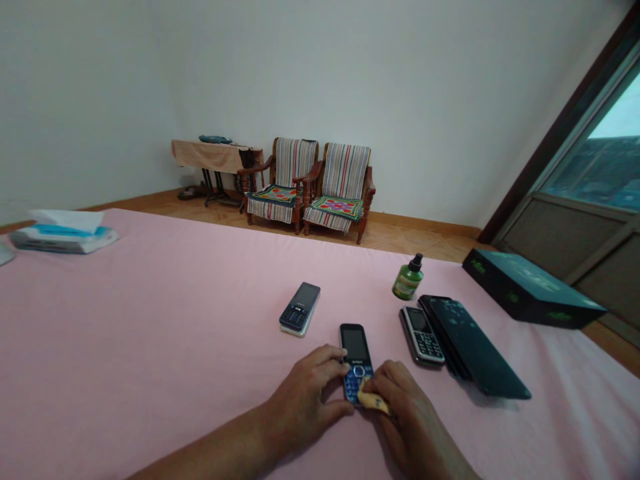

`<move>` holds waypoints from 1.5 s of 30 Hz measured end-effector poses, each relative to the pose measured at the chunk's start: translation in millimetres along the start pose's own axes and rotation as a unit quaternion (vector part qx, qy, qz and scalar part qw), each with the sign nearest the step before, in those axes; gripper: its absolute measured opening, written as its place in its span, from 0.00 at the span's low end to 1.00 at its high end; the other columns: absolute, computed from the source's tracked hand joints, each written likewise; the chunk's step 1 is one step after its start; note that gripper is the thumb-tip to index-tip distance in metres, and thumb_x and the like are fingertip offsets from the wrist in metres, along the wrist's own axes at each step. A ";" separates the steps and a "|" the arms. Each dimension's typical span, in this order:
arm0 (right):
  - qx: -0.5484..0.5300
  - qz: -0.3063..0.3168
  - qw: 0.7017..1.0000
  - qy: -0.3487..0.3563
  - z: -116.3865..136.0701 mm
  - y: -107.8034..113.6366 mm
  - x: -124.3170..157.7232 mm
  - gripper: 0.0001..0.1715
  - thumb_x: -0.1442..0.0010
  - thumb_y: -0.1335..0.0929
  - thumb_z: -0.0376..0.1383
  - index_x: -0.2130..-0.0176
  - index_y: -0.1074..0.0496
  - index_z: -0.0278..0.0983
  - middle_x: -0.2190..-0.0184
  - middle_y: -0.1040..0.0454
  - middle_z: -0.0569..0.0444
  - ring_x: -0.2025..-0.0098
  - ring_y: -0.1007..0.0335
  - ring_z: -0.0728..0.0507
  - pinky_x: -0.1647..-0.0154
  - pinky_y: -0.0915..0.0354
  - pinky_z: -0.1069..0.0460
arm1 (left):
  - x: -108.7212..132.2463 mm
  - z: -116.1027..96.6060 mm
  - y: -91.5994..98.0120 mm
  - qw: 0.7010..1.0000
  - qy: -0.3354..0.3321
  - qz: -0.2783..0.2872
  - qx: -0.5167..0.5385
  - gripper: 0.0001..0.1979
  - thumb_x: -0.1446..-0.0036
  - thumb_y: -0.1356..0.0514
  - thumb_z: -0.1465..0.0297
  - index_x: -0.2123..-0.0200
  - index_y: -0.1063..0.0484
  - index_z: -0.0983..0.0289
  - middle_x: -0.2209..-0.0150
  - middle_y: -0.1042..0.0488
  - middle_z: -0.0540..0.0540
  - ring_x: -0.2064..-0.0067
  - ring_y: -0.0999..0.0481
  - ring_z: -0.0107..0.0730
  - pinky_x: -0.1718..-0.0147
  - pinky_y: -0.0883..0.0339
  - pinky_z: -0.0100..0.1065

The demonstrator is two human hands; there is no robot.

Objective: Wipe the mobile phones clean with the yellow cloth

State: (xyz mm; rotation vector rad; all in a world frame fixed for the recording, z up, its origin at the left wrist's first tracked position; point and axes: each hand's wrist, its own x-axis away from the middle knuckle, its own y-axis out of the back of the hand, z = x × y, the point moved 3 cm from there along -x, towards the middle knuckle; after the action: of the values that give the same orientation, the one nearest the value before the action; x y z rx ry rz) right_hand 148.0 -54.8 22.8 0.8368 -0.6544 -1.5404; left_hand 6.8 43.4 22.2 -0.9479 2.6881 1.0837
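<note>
A blue keypad phone [356, 350] is lying on a pink sheet [150, 320], near and centre. The left hand [305, 393] is clasping it with fingers spread, while the right hand [405, 413] is pinching a yellow cloth [373, 400] against its keypad. A silver keypad phone [423, 337] is lying just right.

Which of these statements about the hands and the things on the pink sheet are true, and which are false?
1. The left hand steadies a blue-keypad mobile phone. True.
2. The right hand holds a yellow cloth on the keypad. True.
3. The green spray bottle lies on its side. False: it stands upright.
4. The tissue pack sits beside the right hand. False: it lies far to the left on the pink sheet.
5. The black box is in the left hand. False: it rests at the sheet's right side, touched by neither hand.
</note>
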 end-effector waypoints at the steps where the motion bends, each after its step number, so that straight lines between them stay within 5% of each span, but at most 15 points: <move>1: 0.001 -0.004 1.000 -0.003 -5.2 3.1 3.0 0.15 0.44 0.38 0.19 0.65 0.30 0.36 0.64 0.31 0.47 0.60 0.34 0.38 0.61 0.37 0.46 | 0.5 1.2 -0.3 1.000 0.007 -0.002 -0.009 0.22 0.56 0.27 0.77 0.55 0.24 0.66 0.48 0.27 0.62 0.47 0.27 0.43 0.46 0.33 0.37; 12: -0.019 -0.077 0.994 0.075 -11.2 0.1 17.7 0.13 0.40 0.40 0.23 0.65 0.32 0.37 0.68 0.32 0.49 0.65 0.33 0.42 0.66 0.35 0.50 | 2.1 9.2 -2.7 0.999 0.003 -0.013 -0.046 0.25 0.57 0.26 0.75 0.54 0.24 0.65 0.46 0.26 0.64 0.46 0.27 0.47 0.46 0.32 0.44; 24: 0.076 -0.055 0.992 0.088 9.0 -12.9 3.0 0.13 0.46 0.36 0.21 0.66 0.30 0.37 0.66 0.29 0.45 0.64 0.33 0.37 0.68 0.34 0.47 | 1.4 -0.3 -0.9 0.999 -0.028 -0.003 -0.031 0.19 0.49 0.31 0.77 0.53 0.25 0.65 0.48 0.25 0.62 0.47 0.27 0.41 0.46 0.33 0.37; 30: 0.086 -0.071 0.987 0.117 -1.7 -11.8 11.9 0.13 0.43 0.37 0.22 0.63 0.30 0.37 0.66 0.29 0.47 0.64 0.33 0.39 0.66 0.33 0.48 | 1.6 4.2 -0.9 0.999 -0.018 -0.004 -0.027 0.20 0.50 0.30 0.76 0.52 0.25 0.64 0.48 0.26 0.61 0.47 0.27 0.41 0.47 0.32 0.37; 38: 0.014 -0.089 0.993 0.078 -9.1 8.3 15.8 0.12 0.39 0.40 0.25 0.64 0.31 0.37 0.68 0.32 0.50 0.66 0.32 0.43 0.68 0.34 0.51 | 1.4 2.3 -0.9 1.000 -0.008 -0.007 -0.024 0.19 0.50 0.30 0.75 0.53 0.24 0.63 0.49 0.26 0.61 0.48 0.26 0.41 0.48 0.30 0.38; 45: 0.073 -0.054 0.993 0.069 1.8 -3.5 6.2 0.13 0.43 0.39 0.22 0.67 0.31 0.37 0.67 0.30 0.47 0.65 0.33 0.40 0.68 0.36 0.49 | 0.9 -1.1 0.3 1.000 -0.010 0.003 -0.015 0.18 0.49 0.31 0.77 0.54 0.24 0.64 0.49 0.26 0.60 0.48 0.27 0.40 0.47 0.32 0.36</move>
State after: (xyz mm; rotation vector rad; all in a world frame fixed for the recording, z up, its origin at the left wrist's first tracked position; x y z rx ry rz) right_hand 144.3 -60.5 20.1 1.0960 -0.6345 -1.5283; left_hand 6.0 42.4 22.9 -0.9291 2.6671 1.1303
